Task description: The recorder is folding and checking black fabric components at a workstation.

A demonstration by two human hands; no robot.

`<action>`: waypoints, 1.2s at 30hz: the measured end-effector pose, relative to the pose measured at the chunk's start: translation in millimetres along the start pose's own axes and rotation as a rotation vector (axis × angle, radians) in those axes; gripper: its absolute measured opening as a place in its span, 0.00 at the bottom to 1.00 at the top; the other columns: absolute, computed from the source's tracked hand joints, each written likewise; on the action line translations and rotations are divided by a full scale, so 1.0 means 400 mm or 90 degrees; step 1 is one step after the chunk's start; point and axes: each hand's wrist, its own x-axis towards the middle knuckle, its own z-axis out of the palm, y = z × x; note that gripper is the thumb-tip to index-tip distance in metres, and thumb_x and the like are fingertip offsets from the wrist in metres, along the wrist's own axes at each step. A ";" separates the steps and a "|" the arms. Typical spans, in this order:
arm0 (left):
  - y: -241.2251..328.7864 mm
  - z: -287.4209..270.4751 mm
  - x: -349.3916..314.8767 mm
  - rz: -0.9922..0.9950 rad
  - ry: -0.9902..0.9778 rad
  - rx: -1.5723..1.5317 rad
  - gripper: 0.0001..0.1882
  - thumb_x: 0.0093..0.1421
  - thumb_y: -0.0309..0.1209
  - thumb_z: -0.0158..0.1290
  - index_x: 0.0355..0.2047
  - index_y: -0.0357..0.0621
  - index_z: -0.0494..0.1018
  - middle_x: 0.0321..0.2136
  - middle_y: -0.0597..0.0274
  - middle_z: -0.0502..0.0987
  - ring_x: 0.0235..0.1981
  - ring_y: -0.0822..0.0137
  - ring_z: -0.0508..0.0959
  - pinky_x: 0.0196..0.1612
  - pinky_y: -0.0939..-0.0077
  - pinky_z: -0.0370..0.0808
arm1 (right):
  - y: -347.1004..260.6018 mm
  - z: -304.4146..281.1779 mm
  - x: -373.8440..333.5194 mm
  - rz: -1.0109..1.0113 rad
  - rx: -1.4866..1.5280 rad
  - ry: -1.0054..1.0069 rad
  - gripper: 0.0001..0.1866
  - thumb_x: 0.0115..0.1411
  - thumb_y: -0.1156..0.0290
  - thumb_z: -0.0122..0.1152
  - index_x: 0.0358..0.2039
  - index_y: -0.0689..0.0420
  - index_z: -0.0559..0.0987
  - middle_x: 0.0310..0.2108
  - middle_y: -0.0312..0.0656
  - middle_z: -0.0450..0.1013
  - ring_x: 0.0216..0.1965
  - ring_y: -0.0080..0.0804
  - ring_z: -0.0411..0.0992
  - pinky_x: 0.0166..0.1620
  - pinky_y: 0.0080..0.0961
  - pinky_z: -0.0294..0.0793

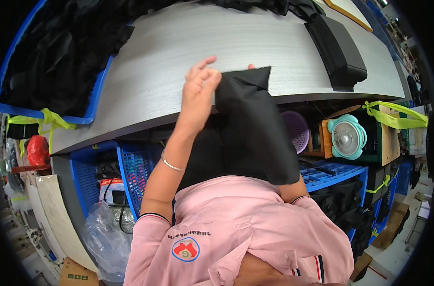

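Note:
A black fabric piece (pixel 255 119) hangs in front of me, its upper end at the near edge of the grey table. My left hand (pixel 199 88) is at its upper left corner. The thumb and a bent finger close on that corner, while another finger sticks out above. My right hand (pixel 251 66) is almost wholly covered by the fabric; only a fingertip shows over the top edge. The fabric covers most of the right forearm, which comes out again near the sleeve. Whether the arm is inside the fabric or behind it, I cannot tell.
A blue crate (pixel 97 93) full of black fabric stands on the grey table (pixel 155 62) at the left. A black box-like object (pixel 338 52) lies at the right. Below are blue baskets (pixel 95 176), a purple basket (pixel 297 131) and a small turquoise fan (pixel 346 137).

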 end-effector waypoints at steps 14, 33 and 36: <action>0.053 0.129 -0.173 0.422 -0.100 0.344 0.51 0.40 0.57 0.72 0.59 0.43 0.66 0.68 0.41 0.52 0.69 0.42 0.51 0.68 0.49 0.52 | -0.048 -0.044 0.033 -0.144 0.085 0.083 0.25 0.67 0.62 0.55 0.60 0.59 0.64 0.55 0.42 0.67 0.49 0.31 0.68 0.55 0.25 0.67; -0.126 -0.006 0.088 -0.053 0.167 -0.327 0.06 0.65 0.21 0.52 0.42 0.34 0.74 0.33 0.61 0.80 0.32 0.76 0.77 0.38 0.82 0.75 | 0.084 0.087 -0.145 -0.027 -0.417 -0.148 0.23 0.69 0.69 0.51 0.61 0.66 0.65 0.57 0.40 0.66 0.59 0.28 0.63 0.61 0.23 0.60; -0.115 -0.083 0.118 -0.053 0.315 -0.275 0.04 0.63 0.24 0.58 0.35 0.34 0.75 0.30 0.63 0.80 0.31 0.79 0.76 0.36 0.83 0.74 | 0.078 0.036 -0.265 -0.193 -0.578 -0.297 0.22 0.69 0.68 0.51 0.60 0.66 0.66 0.52 0.38 0.70 0.55 0.23 0.66 0.58 0.21 0.62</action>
